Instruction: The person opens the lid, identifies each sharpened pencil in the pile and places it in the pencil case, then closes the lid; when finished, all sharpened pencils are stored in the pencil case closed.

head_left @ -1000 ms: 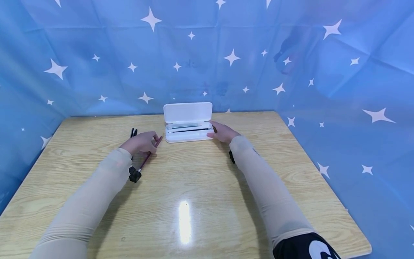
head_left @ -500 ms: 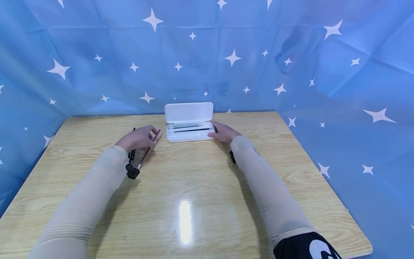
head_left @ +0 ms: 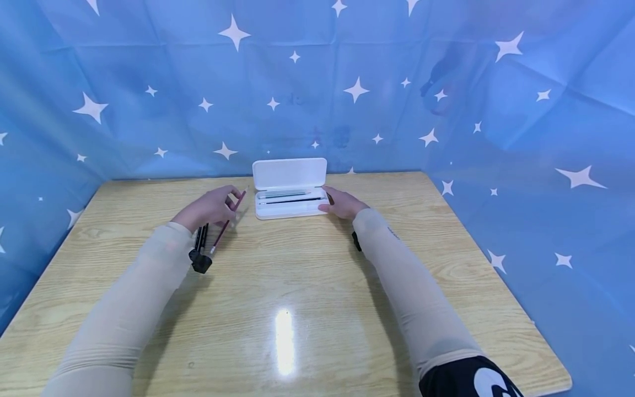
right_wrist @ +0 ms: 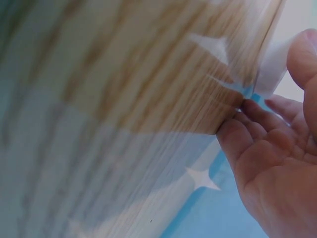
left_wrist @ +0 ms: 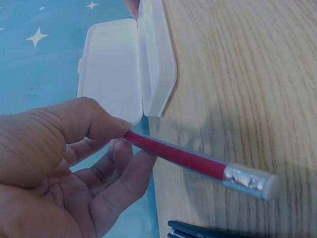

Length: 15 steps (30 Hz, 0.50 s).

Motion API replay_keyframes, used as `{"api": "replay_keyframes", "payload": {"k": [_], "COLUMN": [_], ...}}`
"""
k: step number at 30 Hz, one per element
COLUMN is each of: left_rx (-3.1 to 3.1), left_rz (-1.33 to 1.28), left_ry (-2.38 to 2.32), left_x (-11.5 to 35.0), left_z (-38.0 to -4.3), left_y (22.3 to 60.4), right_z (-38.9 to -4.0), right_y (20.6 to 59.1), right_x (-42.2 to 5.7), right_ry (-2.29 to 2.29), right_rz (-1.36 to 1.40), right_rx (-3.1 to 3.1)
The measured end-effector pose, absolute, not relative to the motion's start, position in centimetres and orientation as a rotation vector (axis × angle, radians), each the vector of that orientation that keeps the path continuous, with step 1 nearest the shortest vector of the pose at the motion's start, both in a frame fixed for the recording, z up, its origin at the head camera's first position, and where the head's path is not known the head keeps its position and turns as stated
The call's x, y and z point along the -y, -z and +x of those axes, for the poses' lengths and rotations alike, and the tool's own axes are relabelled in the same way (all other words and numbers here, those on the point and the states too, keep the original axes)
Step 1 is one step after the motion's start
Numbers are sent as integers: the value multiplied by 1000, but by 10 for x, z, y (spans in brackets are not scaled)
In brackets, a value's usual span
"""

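Note:
My left hand [head_left: 210, 208] pinches a red pencil [left_wrist: 183, 157] between thumb and fingers, left of the case. The pencil's metal band and white eraser point back toward me; it is tilted above the table. A white pencil case [head_left: 292, 212] stands at the back with its lid [head_left: 290, 173] raised. Inside it lie a pale green pencil [head_left: 284, 194] and a dark, thin pencil or pen [head_left: 290, 200]. My right hand [head_left: 345, 204] holds the case's right end, thumb at the front and fingers behind. In the right wrist view, the right hand [right_wrist: 277, 158] shows only partly beside the case.
Black pens [left_wrist: 213, 232] lie on the wooden table [head_left: 317, 286] below my left wrist, partly hidden by it. A black wrist camera [head_left: 200, 262] hangs near them. A blue star-patterned curtain [head_left: 297, 82] rises right behind the table's back edge.
My left hand has lifted the red pencil and moved slightly back and left, away from me. More of the black pens shows. My right hand and the case stay put.

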<state>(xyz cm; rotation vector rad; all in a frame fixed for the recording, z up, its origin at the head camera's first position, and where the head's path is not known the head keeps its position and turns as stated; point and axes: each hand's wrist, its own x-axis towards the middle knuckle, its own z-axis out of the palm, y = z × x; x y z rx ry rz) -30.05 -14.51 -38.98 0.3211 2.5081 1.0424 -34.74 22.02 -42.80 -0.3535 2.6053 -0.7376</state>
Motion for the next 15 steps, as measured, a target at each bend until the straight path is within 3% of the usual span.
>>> {"api": "replay_keyframes", "payload": {"k": [15], "left_rx": [-2625], "left_rz": [288], "left_ry": [-1220], "left_x": [151], "left_z": [-304], "left_y": [389], "right_z": [-350], "right_y": [430], "right_x": [-221], "right_ry": [741], "right_rz": [-341], "right_rx": [-2607]}}
